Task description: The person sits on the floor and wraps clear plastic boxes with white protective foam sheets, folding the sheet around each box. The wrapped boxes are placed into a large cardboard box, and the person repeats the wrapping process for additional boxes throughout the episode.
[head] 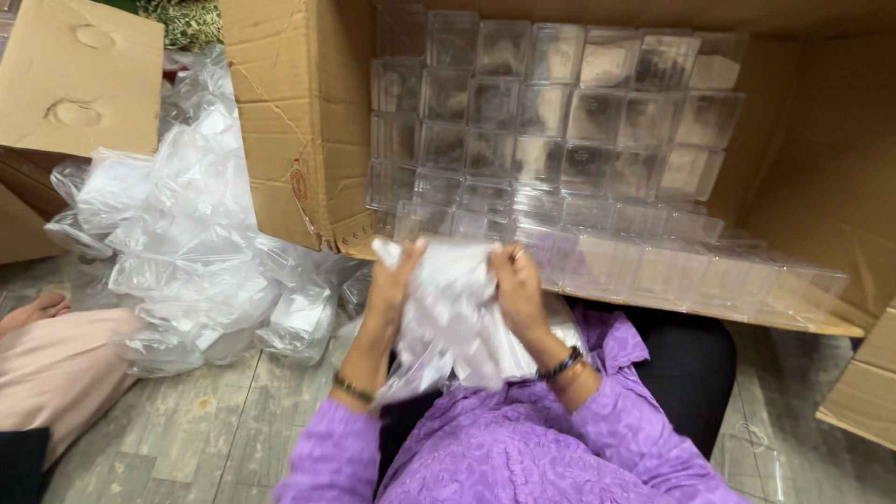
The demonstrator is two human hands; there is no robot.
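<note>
Clear plastic everywhere in this one. A crinkly clear bag (448, 308) is held up in front of the lap, pinched at its top edge from both sides: the left hand (390, 285) is closed on the left corner, the right hand (516, 289) is closed on the right corner, fingers curled tight into the film. What's inside the bag can't really be made out, too blurry, just whitish shapes.

As for progress, quite a lot looks done already. The big cardboard box (299, 121) lying on its side just beyond the bag is stacked several rows high with small clear square containers (551, 121), and a lower row near the front is laid flatter. Room is left toward the right side of the box, so it's judged roughly two-thirds filled, no more than a guess.

To the left, on the grey wood-look floor (205, 420), a heap of crumpled clear bags (187, 233) is piled up, some apparently emptied. A reddish round mark is printed on the box's front flap edge, too small to tell more. Another plain brown carton (79, 75) is seen at top left, and a third carton corner (863, 392) at the right edge. Someone else's pink-clad leg (56, 364) is seen at the far left.
</note>
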